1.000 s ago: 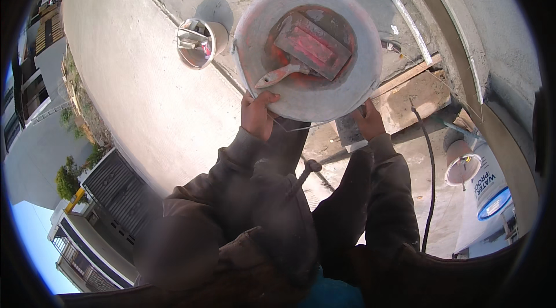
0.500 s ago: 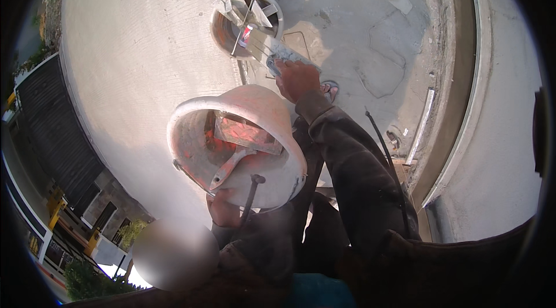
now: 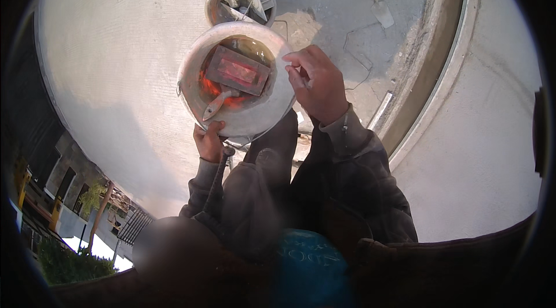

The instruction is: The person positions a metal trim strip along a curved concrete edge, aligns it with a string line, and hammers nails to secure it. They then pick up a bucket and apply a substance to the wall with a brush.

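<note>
My left hand (image 3: 209, 141) grips the near left rim of a pale, worn bucket (image 3: 278, 99), thumb over the edge. Inside lie a rectangular block-like piece (image 3: 231, 70) with a reddish middle and a tool with a pale handle (image 3: 215, 106), its head partly hidden. Orange-red patches and what looks like water show at the bottom. Beside the bucket's right rim is my right hand (image 3: 318, 82), thumb and forefinger bent and slightly apart, nothing visible between them. Just beyond, a second bucket (image 3: 213, 11) holds several flat, greyish tools.
A trowel (image 3: 382, 13) with a wooden handle lies on the wet grey ground at the far right. Next to it is a bent thin wire (image 3: 365, 59). A concrete channel (image 3: 431, 70) runs along the right. Pale concrete (image 3: 127, 47) spreads to the left.
My right hand has let go of the flat tool at the far bucket and come back beside the nearer one. The nearer bucket has moved away from me and tipped more upright.
</note>
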Demonstrator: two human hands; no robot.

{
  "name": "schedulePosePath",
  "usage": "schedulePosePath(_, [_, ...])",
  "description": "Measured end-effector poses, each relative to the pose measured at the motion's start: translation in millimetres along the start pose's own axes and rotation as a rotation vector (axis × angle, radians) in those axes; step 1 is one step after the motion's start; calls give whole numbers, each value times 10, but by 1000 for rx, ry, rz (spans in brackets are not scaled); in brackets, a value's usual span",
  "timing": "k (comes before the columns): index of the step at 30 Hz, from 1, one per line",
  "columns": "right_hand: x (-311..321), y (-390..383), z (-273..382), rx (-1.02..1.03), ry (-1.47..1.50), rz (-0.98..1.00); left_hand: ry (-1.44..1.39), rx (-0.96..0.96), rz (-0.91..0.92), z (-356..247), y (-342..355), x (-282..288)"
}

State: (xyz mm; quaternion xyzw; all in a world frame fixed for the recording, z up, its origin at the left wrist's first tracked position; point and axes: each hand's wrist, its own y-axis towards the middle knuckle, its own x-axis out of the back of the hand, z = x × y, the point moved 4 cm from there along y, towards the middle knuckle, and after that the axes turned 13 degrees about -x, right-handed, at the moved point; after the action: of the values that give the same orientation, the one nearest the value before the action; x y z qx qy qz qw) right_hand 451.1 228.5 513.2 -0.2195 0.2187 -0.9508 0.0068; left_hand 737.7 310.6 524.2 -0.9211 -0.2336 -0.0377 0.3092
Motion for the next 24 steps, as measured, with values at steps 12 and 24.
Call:
schedulePosePath(12, [1995, 633, 292, 157, -131, -374, 271, -181, 665, -1388, -453, -3104])
schedulePosePath(24, [4157, 2256, 1381, 85, 125, -604, 83, -370, 946, -3562, -31, -5338])
